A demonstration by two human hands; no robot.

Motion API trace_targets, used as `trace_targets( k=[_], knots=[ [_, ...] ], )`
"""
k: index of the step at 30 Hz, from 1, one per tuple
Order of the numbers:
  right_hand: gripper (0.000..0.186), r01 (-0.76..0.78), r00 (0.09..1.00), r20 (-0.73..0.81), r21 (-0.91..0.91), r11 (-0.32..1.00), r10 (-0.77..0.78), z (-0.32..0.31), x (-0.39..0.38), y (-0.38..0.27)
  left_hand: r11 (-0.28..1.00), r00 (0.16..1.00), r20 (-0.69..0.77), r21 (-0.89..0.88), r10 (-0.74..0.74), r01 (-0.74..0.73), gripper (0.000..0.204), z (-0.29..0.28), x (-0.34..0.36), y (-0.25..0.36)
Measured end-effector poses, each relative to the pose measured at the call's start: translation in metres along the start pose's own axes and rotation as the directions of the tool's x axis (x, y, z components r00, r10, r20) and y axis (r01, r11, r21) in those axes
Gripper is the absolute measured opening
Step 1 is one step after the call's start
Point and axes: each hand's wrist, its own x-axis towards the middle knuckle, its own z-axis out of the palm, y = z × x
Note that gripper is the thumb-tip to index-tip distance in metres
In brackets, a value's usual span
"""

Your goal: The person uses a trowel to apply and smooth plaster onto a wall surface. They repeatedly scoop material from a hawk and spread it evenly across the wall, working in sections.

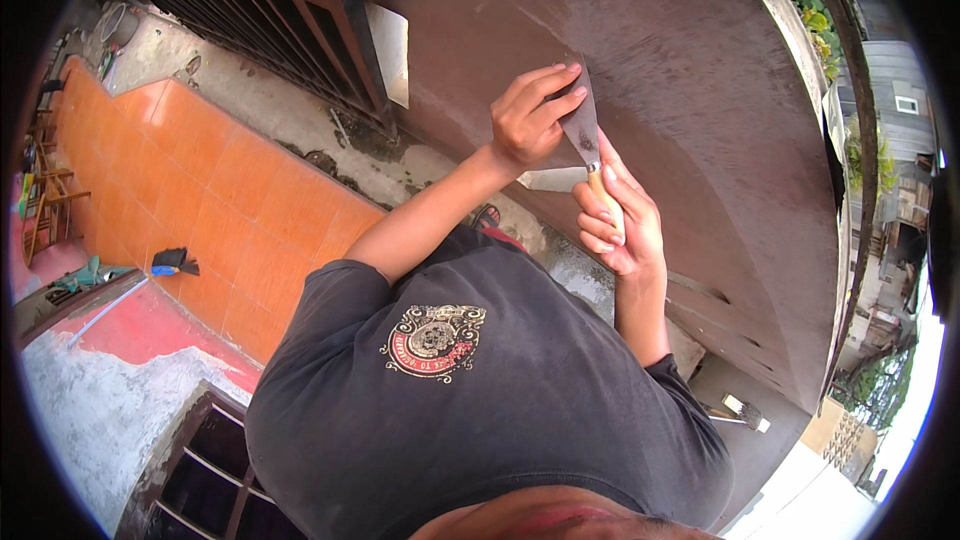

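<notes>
My right hand (634,223) is wrapped round the pale wooden handle of a putty knife (585,132), whose tapered metal blade points upward, away from my body. My left hand (530,112) is at that blade, fingertips pressed on its upper part near the edge. Beyond both hands lies a wide, brown-coated surface (700,60) with lighter, scuffed patches and a bent pale edge at its right.
A dark metal grille (295,15) stands upper left above a concrete strip (230,50). Orange tiled floor (180,180) lies left, with wooden furniture (45,195) and a dark brush-like object (175,265). Brushes (745,410) rest on a ledge at lower right.
</notes>
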Motion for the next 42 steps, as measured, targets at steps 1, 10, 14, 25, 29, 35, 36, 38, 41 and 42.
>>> trace_targets(
  k=[1, 10, 14, 25, 29, 35, 36, 38, 41, 42],
  knots=[
    [0.057, -0.007, 1.000, -0.001, -0.022, 1.000, 0.007, 0.001, 0.002, 0.000, 0.999, 1.000, -0.003, 0.036, -0.002, 0.002, 0.039, -0.001, 0.001, -0.001],
    [0.057, -0.035, 0.998, -0.066, -0.180, 0.983, 0.023, 0.012, 0.008, -0.004, 0.995, 0.994, 0.063, 0.065, -0.085, 0.081, 0.045, -0.013, 0.007, -0.001],
    [0.058, -0.010, 0.999, 0.045, -0.049, 0.999, 0.012, 0.010, 0.013, -0.005, 1.000, 0.996, 0.088, 0.013, 0.024, -0.025, 0.044, -0.010, 0.007, -0.002],
    [0.060, -0.044, 0.999, -0.018, -0.017, 0.999, 0.044, 0.023, 0.023, -0.003, 0.994, 0.985, 0.136, 0.051, -0.105, 0.099, 0.046, -0.030, 0.022, -0.006],
    [0.059, -0.006, 0.999, -0.045, -0.038, 0.999, 0.004, 0.027, 0.024, 0.001, 0.995, 0.982, 0.157, 0.007, -0.103, 0.103, 0.046, -0.030, 0.020, -0.007],
    [0.057, -0.011, 0.999, -0.052, -0.124, 0.992, 0.005, 0.022, 0.021, 0.007, 0.994, 0.982, 0.155, 0.004, -0.109, 0.110, 0.046, -0.027, 0.014, -0.010],
    [0.057, 0.013, 0.997, -0.080, -0.053, 0.999, -0.017, 0.020, 0.022, 0.007, 0.989, 0.979, 0.145, 0.023, -0.145, 0.143, 0.047, -0.027, 0.014, -0.010],
    [0.058, 0.027, 0.995, -0.092, -0.009, 1.000, -0.028, 0.018, 0.023, 0.005, 0.994, 0.979, 0.170, 0.019, -0.113, 0.111, 0.045, -0.025, 0.014, -0.011],
    [0.059, 0.010, 0.999, -0.044, -0.043, 0.999, -0.011, 0.017, 0.024, 0.004, 0.995, 0.985, 0.143, 0.022, -0.095, 0.093, 0.043, -0.024, 0.014, -0.011],
    [0.059, 0.003, 0.999, -0.046, -0.053, 0.999, -0.006, 0.017, 0.024, 0.004, 0.993, 0.986, 0.113, 0.034, -0.120, 0.117, 0.042, -0.024, 0.014, -0.011]
  ],
)
